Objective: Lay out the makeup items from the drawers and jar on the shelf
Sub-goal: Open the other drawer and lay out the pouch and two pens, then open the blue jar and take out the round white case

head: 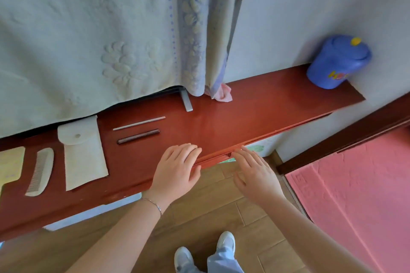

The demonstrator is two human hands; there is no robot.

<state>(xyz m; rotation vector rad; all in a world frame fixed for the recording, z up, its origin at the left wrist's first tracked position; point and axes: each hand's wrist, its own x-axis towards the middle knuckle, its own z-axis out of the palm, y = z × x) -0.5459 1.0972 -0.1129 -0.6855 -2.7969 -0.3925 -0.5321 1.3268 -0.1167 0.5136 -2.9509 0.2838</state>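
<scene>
On the red-brown shelf (pixel 255 113) lie a white comb (pixel 41 172), a white pouch (pixel 82 150), a thin white pencil (pixel 139 123) and a dark pencil (pixel 138 136). A blue lidded jar (pixel 337 62) stands at the far right end against the wall. My left hand (pixel 177 168) rests flat on the shelf's front edge, thumb under the lip. My right hand (pixel 255 173) is just right of it, fingers spread at the drawer front (pixel 221 156) below the edge. Neither hand holds an item.
A pale quilted cloth (pixel 99 40) hangs over the back of the shelf. A pink rag (pixel 220 93) and a grey metal foot (pixel 186 101) sit beneath it. A yellow item (pixel 10 164) lies at far left. Pink bedding (pixel 359 195) is at right; wood floor below.
</scene>
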